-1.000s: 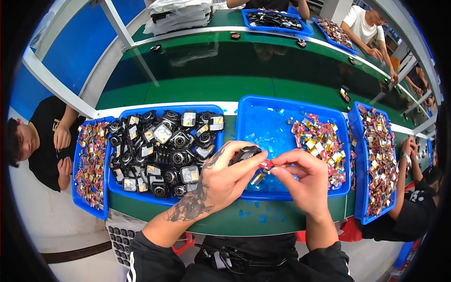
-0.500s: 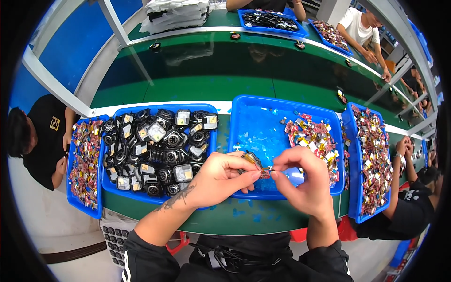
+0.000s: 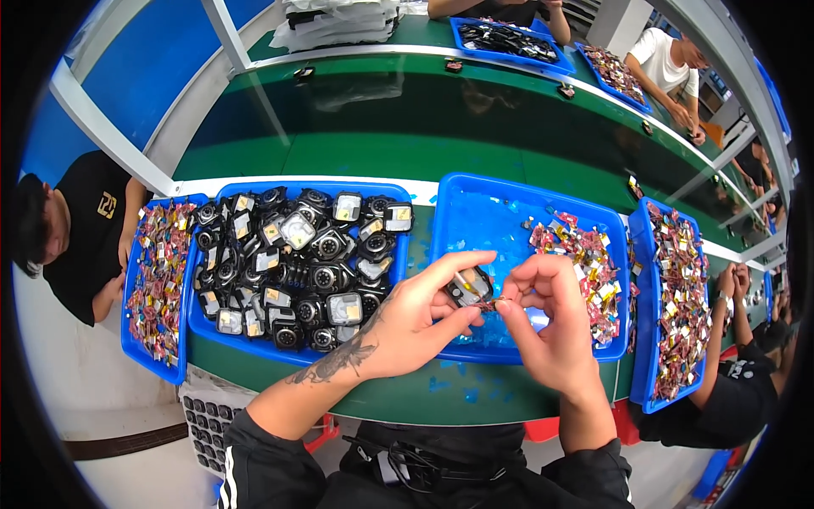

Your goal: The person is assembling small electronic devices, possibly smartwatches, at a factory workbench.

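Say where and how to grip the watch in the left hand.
Pinch the watch by its upper-right rim, probably best from the right: the left hand covers its left side, while that dark rounded edge looks uncovered.

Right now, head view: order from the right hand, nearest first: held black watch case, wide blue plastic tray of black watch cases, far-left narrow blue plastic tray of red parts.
From the right hand:
1. Black watch case, in the left hand.
2. Wide blue tray, to the left.
3. Narrow blue tray, farthest left.
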Tool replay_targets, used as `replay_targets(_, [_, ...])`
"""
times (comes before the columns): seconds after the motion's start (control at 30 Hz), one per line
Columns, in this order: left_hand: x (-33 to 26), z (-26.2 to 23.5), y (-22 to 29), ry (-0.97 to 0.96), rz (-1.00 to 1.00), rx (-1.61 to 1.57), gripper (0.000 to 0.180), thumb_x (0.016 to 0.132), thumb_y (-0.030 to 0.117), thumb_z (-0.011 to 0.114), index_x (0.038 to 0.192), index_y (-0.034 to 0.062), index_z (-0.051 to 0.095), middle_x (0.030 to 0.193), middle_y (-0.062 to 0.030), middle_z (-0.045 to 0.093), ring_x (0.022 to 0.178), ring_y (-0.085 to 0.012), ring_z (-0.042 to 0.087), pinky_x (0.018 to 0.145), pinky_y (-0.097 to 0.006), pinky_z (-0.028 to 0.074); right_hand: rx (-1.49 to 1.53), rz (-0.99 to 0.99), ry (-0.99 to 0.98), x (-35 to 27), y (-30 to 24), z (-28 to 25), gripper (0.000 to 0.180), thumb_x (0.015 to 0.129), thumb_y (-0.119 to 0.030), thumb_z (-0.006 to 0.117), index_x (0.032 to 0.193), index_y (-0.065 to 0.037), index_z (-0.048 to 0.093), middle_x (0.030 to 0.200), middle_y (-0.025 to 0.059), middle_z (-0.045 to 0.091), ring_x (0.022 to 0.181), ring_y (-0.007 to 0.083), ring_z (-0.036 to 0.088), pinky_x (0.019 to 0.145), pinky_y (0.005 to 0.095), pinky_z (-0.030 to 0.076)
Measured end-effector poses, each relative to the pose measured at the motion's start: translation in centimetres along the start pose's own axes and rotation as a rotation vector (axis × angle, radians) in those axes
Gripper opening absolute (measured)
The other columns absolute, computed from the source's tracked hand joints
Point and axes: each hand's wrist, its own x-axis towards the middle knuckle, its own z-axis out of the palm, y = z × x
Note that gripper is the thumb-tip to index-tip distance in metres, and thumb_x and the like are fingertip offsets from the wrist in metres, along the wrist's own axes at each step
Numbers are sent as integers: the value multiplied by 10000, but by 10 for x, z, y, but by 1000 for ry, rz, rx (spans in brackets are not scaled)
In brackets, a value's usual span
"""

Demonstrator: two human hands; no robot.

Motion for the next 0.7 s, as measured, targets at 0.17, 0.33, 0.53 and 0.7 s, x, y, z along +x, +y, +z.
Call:
replay_targets(0.17, [-3,-1,2,-10,25,-4,554,936,-22,555,1448,62,363,1228,-110,548,1010,-131,620,823,-269,535,88,77,-15,5,-3,4,333,844,86,634,1108,-12,454,926,74,607,850,125,627,747,259,515])
replay_targets(0.33, [-1,-1,-2,-33,8,-68,560,941,-22,548,1456,77,352,1240,-104,549,1035,-131,609,818,-261,524,119,39,82,1,7,16,303,845,77,650,1074,5,465,929,102,644,804,132,649,705,270,532])
replay_targets(0.53, [1,5,-5,53,24,-149,547,939,-27,538,1423,82,307,1256,-123,567,1034,-123,614,795,-249,524,-58,-32,144,-2,3,23,297,824,74,679,1058,20,504,970,120,623,805,137,642,666,261,560])
replay_targets(0.7, [2,6,-11,117,69,-165,494,933,-38,527,1359,77,305,1283,-160,573,1037,-129,624,764,-237,535,25,107,145,1,2,22,346,823,60,681,1124,2,519,1019,103,603,902,133,622,707,271,575])
